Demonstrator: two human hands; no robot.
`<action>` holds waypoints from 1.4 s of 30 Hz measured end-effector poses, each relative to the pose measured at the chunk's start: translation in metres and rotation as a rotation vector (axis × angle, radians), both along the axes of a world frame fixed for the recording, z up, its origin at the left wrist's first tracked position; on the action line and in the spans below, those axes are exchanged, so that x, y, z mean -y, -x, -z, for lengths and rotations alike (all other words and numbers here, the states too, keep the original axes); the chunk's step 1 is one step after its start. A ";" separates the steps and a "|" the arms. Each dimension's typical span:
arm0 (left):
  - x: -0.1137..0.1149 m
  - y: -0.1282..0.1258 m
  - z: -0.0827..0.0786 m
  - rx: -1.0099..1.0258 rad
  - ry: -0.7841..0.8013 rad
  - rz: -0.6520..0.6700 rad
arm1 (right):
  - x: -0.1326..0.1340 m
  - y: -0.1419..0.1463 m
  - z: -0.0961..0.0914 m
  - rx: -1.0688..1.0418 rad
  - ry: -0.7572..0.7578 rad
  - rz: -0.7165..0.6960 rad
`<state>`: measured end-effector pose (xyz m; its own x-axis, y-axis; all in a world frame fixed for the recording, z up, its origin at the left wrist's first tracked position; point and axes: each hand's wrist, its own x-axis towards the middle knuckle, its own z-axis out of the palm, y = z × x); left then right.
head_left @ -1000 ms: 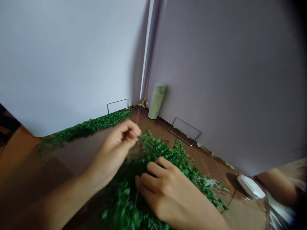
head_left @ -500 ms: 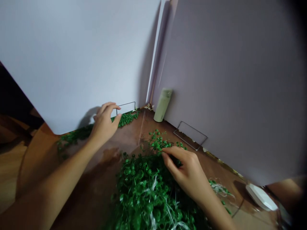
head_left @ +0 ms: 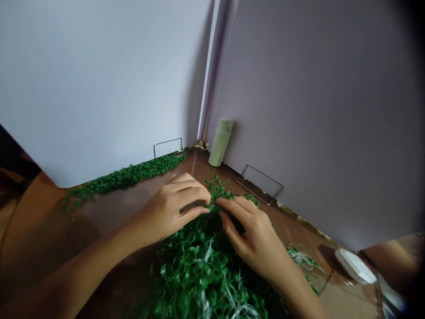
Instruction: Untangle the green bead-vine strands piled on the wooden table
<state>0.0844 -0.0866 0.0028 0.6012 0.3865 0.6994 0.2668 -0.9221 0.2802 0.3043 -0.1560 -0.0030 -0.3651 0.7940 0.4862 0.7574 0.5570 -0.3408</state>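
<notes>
Separating sprigs, it seems: left hand (head_left: pixel 179 199) and right hand (head_left: pixel 254 230) nearly meet at the far edge of my tangled, glossy green plastic-looking foliage heap (head_left: pixel 191 270) on the brown surface (head_left: pixel 299 232). Can't tell if either grips; next move calls for a firm pinch.

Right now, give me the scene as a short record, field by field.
Green pile: tangled, with white strands among it
Left hand: fingertips at the pile's far end
Right hand: fingertips there too, close to the left's
Grip: unclear for both hands
Green row: along the foot of the left panel
Bottle: standing by the right panel
White object: toward the right edge
</notes>
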 end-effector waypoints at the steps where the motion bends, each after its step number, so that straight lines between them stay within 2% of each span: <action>1: 0.001 0.000 0.000 0.001 0.014 0.014 | 0.001 0.000 -0.001 0.000 -0.025 -0.015; 6: 0.009 -0.004 -0.003 -0.001 0.050 0.048 | 0.005 0.002 -0.003 0.019 -0.180 -0.090; 10: 0.012 -0.002 -0.005 -0.017 0.074 0.010 | 0.007 0.003 -0.001 0.026 -0.147 -0.189; 19: 0.008 -0.001 -0.001 0.046 0.165 0.069 | 0.009 0.005 -0.007 -0.036 0.022 -0.156; 24: 0.009 -0.004 0.001 0.068 0.202 0.174 | 0.010 0.007 -0.008 0.053 -0.030 -0.096; 27: 0.010 -0.003 0.000 0.063 0.198 0.166 | 0.009 0.008 -0.006 0.088 -0.072 -0.081; 33: 0.012 -0.001 0.000 0.102 0.193 0.136 | 0.006 0.007 -0.006 -0.091 -0.082 -0.134; 42: 0.015 -0.009 0.005 0.208 0.089 0.156 | 0.008 0.010 -0.004 -0.135 -0.169 -0.083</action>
